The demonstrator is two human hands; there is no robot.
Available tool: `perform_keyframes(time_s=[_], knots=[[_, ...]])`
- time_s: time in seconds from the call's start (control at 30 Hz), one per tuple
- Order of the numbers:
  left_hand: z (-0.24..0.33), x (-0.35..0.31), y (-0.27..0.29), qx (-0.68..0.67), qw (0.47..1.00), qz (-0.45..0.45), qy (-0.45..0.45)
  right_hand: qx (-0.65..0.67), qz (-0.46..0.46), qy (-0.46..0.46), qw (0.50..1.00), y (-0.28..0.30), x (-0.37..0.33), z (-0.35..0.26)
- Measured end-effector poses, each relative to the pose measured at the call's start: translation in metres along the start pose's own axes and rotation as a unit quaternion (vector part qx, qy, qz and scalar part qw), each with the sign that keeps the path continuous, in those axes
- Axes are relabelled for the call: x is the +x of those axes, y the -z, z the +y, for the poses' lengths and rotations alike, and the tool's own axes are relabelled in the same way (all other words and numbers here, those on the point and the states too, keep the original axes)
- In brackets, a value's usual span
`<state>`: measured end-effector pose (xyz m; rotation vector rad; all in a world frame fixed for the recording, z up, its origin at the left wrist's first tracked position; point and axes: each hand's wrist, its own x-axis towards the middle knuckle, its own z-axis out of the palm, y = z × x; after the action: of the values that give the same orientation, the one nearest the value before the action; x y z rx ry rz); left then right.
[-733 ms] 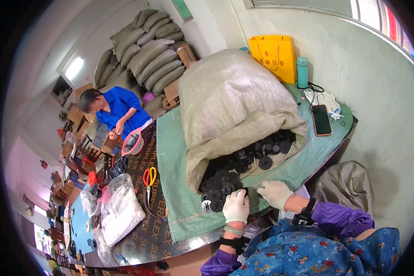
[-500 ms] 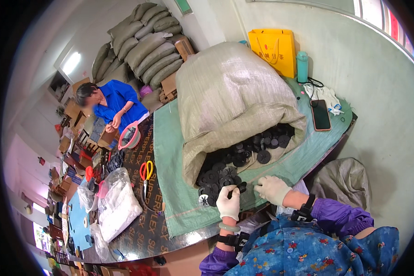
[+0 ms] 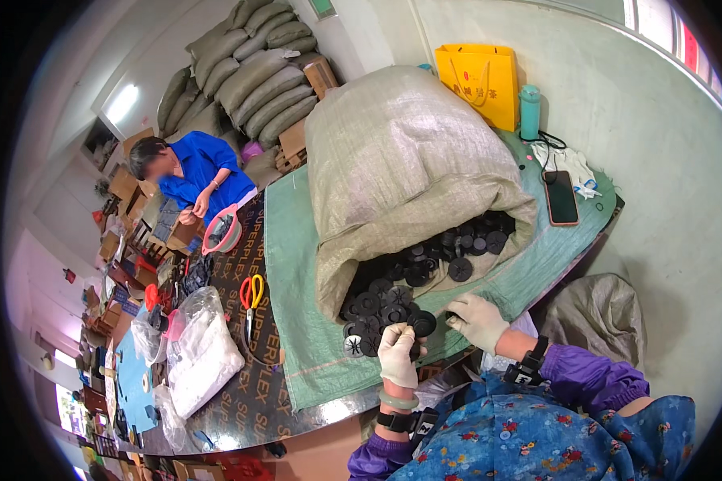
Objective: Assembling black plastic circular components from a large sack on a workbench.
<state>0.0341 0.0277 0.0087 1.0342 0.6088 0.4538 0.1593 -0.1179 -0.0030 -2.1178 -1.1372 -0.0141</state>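
My left hand (image 3: 397, 358), in a white glove, pinches a round black plastic disc (image 3: 423, 324) at the front edge of a pile of similar black discs (image 3: 367, 304). These spill from the mouth of a large woven sack (image 3: 413, 152) lying on its side. Just right of the held disc is my gloved right hand (image 3: 480, 322), its fingers curled in. A small dark bit shows at its fingertips, too small to name. Both hands are over the near edge of the green woven sheet (image 3: 321, 370).
Yellow-handled scissors (image 3: 252, 298) and a clear plastic bag of white material (image 3: 204, 353) lie left. At the far right are a phone (image 3: 561, 197), white gloves (image 3: 573, 164), a teal bottle (image 3: 529, 113) and a yellow paper bag (image 3: 480, 84). A co-worker in blue handles a pink basin (image 3: 223, 231).
The disc in my left hand has turned its round face into view and shifted slightly right. My right hand's fingers have drawn in a little. The view has shifted slightly.
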Motion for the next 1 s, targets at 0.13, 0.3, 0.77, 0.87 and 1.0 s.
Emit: perform_keyframes(time_s=[0.13, 0.3, 0.77, 0.87, 1.0], knots=[[-0.003, -0.001, -0.001, -0.001, 1.000, 0.010, -0.010, -0.014, -0.013, -0.001, 1.000, 0.012, 0.005, -0.012], [-0.002, -0.006, -0.001, 0.014, 1.000, -0.008, -0.003, -0.092, -0.030, 0.016, 0.995, 0.006, 0.003, -0.006], [-0.019, -0.009, -0.005, 0.220, 0.927, -0.136, -0.273, 0.328, -0.086, -0.135, 0.931, 0.016, -0.002, -0.035], [0.000, -0.023, -0.019, 0.201, 0.950, -0.126, -0.202, 0.265, -0.049, -0.023, 0.963, 0.014, -0.006, -0.026], [0.003, -0.028, -0.015, 0.161, 0.974, -0.127, -0.100, 0.208, -0.073, -0.009, 0.975, 0.021, -0.005, -0.032]])
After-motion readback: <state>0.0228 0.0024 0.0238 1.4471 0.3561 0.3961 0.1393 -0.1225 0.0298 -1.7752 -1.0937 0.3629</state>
